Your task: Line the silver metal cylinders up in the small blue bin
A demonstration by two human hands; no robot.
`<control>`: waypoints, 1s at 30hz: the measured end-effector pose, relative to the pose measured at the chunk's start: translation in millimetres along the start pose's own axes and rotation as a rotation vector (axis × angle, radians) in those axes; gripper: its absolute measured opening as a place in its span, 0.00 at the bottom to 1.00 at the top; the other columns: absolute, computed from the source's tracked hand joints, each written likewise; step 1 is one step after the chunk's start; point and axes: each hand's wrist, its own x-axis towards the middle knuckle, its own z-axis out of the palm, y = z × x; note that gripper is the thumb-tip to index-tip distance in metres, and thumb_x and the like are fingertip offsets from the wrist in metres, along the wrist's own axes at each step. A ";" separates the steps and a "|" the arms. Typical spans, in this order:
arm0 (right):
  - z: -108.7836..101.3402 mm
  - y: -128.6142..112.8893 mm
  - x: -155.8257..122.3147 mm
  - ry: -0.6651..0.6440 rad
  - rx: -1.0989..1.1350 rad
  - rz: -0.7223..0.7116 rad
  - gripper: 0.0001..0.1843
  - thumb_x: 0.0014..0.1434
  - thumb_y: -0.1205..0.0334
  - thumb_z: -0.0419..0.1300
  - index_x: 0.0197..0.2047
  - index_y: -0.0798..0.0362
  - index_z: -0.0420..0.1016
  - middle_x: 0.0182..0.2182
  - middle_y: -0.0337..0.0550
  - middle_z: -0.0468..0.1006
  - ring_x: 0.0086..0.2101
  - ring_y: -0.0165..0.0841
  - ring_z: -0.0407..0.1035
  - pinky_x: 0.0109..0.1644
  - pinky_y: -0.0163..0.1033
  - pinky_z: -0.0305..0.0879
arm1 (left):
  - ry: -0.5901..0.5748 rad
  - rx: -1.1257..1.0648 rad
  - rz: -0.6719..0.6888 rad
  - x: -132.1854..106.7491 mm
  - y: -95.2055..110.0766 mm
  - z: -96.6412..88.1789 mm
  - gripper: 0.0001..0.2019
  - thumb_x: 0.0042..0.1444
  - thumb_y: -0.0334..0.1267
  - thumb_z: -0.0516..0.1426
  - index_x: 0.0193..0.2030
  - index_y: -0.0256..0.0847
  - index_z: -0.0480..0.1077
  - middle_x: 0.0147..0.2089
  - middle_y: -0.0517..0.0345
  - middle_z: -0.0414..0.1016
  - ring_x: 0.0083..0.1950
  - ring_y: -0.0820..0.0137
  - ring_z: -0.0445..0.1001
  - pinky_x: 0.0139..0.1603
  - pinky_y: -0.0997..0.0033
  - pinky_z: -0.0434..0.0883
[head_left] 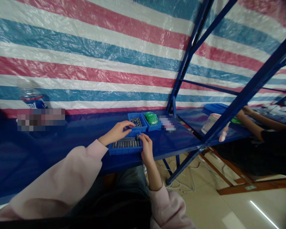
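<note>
My left hand (pixel 118 132) reaches over a blue tray (pixel 114 151) holding a row of grey metal cylinders (pixel 126 144). Its fingers curl toward a second blue bin of small dark metal parts (pixel 136 121); what they hold, if anything, I cannot see. My right hand (pixel 146 147) rests at the right end of the cylinder tray, fingertips pinched on a small part at its far corner. A third blue bin with green pieces (pixel 152 118) stands just right of the dark-parts bin.
A blue bench top (pixel 50 143) runs along a striped tarp wall. A plastic water bottle (pixel 30 95) stands at the far left. Blue steel frame posts (pixel 186 63) cross on the right, where another person's arms (pixel 255 122) work at the neighbouring bench.
</note>
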 end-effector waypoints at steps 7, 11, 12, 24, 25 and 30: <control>1.4 -4.0 -2.6 0.022 0.038 0.027 0.13 0.39 0.56 0.64 0.28 0.56 0.76 0.33 0.42 0.76 0.39 0.36 0.67 0.47 0.38 0.59 | -0.033 0.109 -0.263 -19.0 -79.7 -36.4 0.12 0.51 0.35 0.56 0.43 0.40 0.74 0.46 0.53 0.76 0.48 0.63 0.73 0.51 0.60 0.68; 1.6 -4.3 -3.2 0.028 0.054 0.044 0.13 0.39 0.57 0.65 0.29 0.56 0.76 0.33 0.41 0.76 0.39 0.36 0.67 0.47 0.39 0.59 | -0.108 0.079 -0.263 -25.1 -95.8 -28.6 0.14 0.49 0.36 0.57 0.44 0.40 0.74 0.45 0.53 0.77 0.46 0.62 0.74 0.52 0.60 0.67; 1.6 -4.1 -3.2 0.025 0.061 0.048 0.13 0.39 0.57 0.65 0.29 0.56 0.76 0.33 0.41 0.76 0.39 0.36 0.67 0.48 0.39 0.59 | -0.102 0.080 -0.253 -24.7 -95.7 -25.8 0.14 0.49 0.36 0.57 0.43 0.39 0.75 0.45 0.52 0.77 0.46 0.62 0.74 0.52 0.60 0.66; -0.8 -1.3 -0.5 0.015 0.037 0.024 0.13 0.40 0.57 0.64 0.29 0.55 0.76 0.32 0.41 0.76 0.38 0.36 0.67 0.46 0.38 0.59 | 0.122 0.002 -0.243 -8.3 -45.4 -53.9 0.17 0.47 0.42 0.62 0.42 0.36 0.72 0.37 0.53 0.77 0.38 0.67 0.74 0.42 0.66 0.70; -1.0 -1.1 -0.5 0.011 0.033 0.020 0.13 0.40 0.56 0.64 0.29 0.55 0.76 0.31 0.41 0.76 0.38 0.36 0.66 0.46 0.38 0.59 | 0.071 0.007 -0.215 -5.0 -30.7 -53.1 0.16 0.48 0.41 0.61 0.42 0.36 0.72 0.38 0.53 0.77 0.38 0.67 0.74 0.41 0.67 0.70; -1.6 -1.4 -1.7 -0.015 0.018 -0.013 0.13 0.42 0.56 0.63 0.29 0.56 0.76 0.32 0.41 0.76 0.38 0.35 0.66 0.46 0.38 0.59 | -0.165 0.161 -0.016 10.3 27.5 -18.2 0.07 0.49 0.31 0.58 0.36 0.37 0.73 0.35 0.56 0.76 0.37 0.69 0.73 0.40 0.71 0.67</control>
